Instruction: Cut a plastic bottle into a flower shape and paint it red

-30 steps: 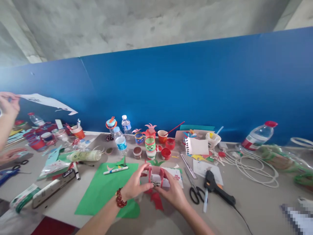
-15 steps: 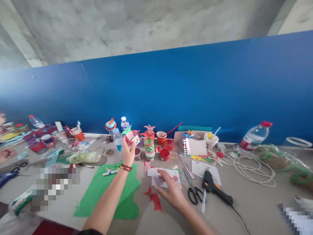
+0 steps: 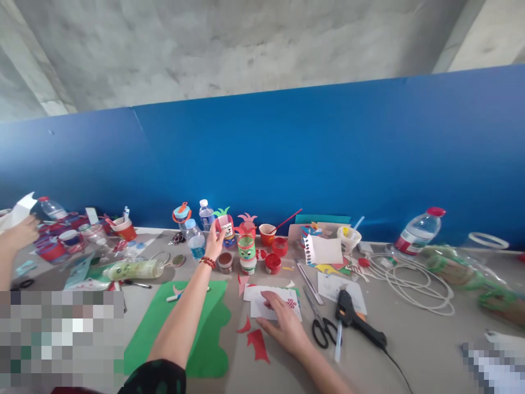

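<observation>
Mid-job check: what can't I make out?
Head view:
- Blue cup: partly hidden by the red cup and left hand.
- White paper: partly covered by the right hand.
- Marker: middle behind the left forearm.
- Bottle label: print too small.
- Co-worker's arm: cut by left edge.

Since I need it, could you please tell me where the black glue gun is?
In the head view, the glue gun lies right of centre on the table, between the scissors and the coiled white cable.

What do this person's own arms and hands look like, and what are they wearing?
The left hand is bare, with a reddish-brown beaded bracelet at the wrist and a black sleeve marked with green near the elbow. The right hand is bare too, with no bracelet or sleeve in view.
</observation>
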Demonstrator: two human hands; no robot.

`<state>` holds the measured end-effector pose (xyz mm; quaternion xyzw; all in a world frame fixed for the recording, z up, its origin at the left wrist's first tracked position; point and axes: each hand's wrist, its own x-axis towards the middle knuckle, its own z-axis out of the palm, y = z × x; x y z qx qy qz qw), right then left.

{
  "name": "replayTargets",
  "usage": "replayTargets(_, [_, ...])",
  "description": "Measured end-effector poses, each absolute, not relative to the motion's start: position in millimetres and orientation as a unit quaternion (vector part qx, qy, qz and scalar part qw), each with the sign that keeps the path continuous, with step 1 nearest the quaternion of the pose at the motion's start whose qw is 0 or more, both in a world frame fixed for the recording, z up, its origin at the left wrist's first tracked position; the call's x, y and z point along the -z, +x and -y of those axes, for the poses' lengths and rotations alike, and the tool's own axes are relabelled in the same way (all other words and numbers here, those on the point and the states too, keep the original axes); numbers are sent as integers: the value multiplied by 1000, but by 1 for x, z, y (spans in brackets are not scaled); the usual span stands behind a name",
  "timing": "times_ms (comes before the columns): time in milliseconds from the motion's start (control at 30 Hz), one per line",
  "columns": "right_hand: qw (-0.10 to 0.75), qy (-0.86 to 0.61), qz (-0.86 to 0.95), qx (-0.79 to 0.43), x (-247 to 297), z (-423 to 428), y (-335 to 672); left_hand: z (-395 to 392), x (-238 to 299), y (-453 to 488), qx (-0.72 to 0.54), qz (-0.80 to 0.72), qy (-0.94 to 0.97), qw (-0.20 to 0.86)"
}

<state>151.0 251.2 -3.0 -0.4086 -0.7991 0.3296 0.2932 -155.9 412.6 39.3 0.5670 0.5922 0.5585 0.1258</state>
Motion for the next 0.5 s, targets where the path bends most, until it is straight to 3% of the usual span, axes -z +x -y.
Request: replayTargets(500, [293,-405,808,-311,10,-252,150,-418,-28,-157,-565,-589,559,145])
